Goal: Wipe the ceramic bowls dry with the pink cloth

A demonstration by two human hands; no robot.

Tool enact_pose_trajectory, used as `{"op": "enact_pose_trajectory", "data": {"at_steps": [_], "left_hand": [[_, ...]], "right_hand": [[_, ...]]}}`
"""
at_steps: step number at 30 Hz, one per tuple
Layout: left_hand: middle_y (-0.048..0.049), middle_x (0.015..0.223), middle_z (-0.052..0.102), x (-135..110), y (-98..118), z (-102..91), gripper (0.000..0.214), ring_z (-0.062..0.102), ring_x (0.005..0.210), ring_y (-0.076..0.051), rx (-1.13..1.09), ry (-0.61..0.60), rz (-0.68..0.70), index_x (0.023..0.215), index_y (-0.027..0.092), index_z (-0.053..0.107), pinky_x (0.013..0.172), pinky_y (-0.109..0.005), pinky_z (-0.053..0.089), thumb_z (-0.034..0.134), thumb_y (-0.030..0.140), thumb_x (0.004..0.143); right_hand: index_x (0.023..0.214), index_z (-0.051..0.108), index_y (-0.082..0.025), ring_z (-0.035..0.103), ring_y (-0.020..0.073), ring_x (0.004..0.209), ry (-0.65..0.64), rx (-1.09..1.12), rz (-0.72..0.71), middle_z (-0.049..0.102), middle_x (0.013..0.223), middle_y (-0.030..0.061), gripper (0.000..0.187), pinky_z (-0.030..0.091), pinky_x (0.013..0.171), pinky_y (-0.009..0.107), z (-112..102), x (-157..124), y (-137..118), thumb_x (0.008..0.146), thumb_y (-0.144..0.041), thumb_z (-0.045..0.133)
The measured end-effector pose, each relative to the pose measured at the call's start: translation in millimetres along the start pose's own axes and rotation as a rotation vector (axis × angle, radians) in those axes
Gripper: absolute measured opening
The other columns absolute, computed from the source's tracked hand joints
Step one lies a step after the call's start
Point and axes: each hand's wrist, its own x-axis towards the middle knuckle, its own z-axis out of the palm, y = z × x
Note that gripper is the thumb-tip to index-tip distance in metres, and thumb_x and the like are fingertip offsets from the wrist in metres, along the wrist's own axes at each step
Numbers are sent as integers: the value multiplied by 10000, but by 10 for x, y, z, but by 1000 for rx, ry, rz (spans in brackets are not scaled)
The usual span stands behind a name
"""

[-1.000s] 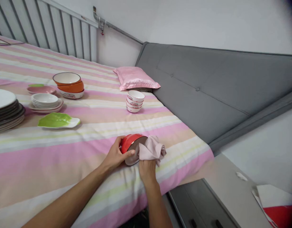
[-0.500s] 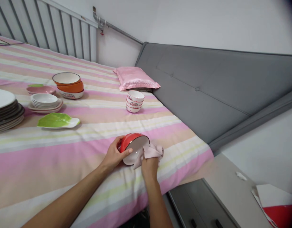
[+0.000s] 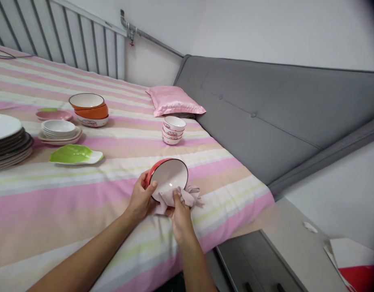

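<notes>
Bed [image 3: 68, 202], striped cover [image 3: 114, 190]. At left: plate stack [image 3: 10, 148], cut by frame edge; green leaf-shaped dish [image 3: 71, 155]; low plates [image 3: 75, 139] carrying nested white bowls [image 3: 59, 127]; pink dish [image 3: 60, 116]; orange-and-white bowl stack [image 3: 91, 112]. Mid-bed: small patterned bowls [image 3: 173, 133], stacked upright. Farther back: pink pillow [image 3: 174, 101] over a dark layer [image 3: 187, 116]; thin cable [image 3: 10, 56], far left.

Bowl stack [image 3: 173, 130] obstructs beyond red bowl [image 3: 171, 175]; gap toward green dish [image 3: 73, 154].

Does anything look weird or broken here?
Yes: the white bowls and green dish sit on a bed, an odd place for them. The red bowl in the left hand shows no visible cracks.
</notes>
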Motion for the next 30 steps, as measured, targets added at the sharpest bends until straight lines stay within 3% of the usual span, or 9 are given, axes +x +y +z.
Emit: {"op": "enact_pose_trajectory", "data": {"at_steps": [3, 6, 10, 12, 16, 21, 26, 30], "left_hand": [[-102, 1151, 576, -19, 10, 10, 603, 549, 1045, -249, -5, -30, -2, 1131, 168, 529, 834, -313, 463, 744, 475, 659], [-86, 1119, 578, -41, 17, 4, 590, 552, 1015, -235, 13, -92, -28, 1132, 188, 526, 809, -301, 465, 745, 466, 661], [-86, 1125, 580, -68, 28, -1, 531, 546, 1049, -259, 32, -205, -89, 1127, 206, 533, 823, -329, 468, 706, 473, 702], [-97, 1162, 578, -80, 38, 11, 525, 532, 1101, -284, 57, -228, -124, 1137, 203, 536, 860, -353, 458, 704, 458, 709], [-137, 1170, 608, -96, 95, 63, 570, 563, 1092, -322, 70, -207, -256, 1176, 176, 534, 860, -397, 469, 729, 411, 695], [-141, 1080, 682, -100, 178, 108, 532, 652, 951, -318, 81, -153, -407, 1169, 174, 588, 786, -403, 511, 699, 438, 721], [-146, 1055, 699, -92, 151, 93, 521, 668, 946, -300, 21, -60, -435, 1154, 142, 609, 837, -391, 511, 633, 492, 768], [-143, 1047, 704, -88, 105, 77, 500, 654, 993, -302, -40, -15, -381, 1122, 121, 631, 877, -382, 504, 622, 485, 780]], "right_hand": [[1215, 490, -160, 676, 252, 888, -19, 59, 76, 676, 1063, 107, 607, 560, 600, 327, 54, -27, -18, 703, -451, 635], [1199, 499, -166, 659, 246, 939, 97, -20, 36, 660, 1096, 97, 562, 557, 623, 314, 8, 7, -4, 708, -418, 608], [1193, 516, -152, 566, 226, 1132, 279, -233, -208, 572, 1260, 104, 536, 503, 867, 302, -173, 125, -10, 720, -397, 574], [1144, 555, -128, 545, 232, 1152, 330, -372, -361, 593, 1227, 122, 482, 446, 953, 322, -281, 174, -55, 740, -390, 547], [950, 650, -108, 597, 268, 1048, 288, -685, -643, 679, 1025, 157, 369, 417, 967, 401, -445, 184, -171, 822, -404, 470], [1009, 658, -100, 549, 296, 1146, 275, -906, -872, 658, 1081, 184, 391, 394, 1005, 456, -508, 153, -190, 851, -402, 465], [1057, 655, -105, 567, 285, 1111, 244, -941, -875, 664, 1065, 170, 384, 431, 962, 450, -486, 158, -174, 878, -379, 453], [1027, 668, -135, 578, 267, 1060, 210, -966, -873, 673, 1038, 143, 357, 431, 945, 438, -429, 140, -185, 896, -369, 433]]}}
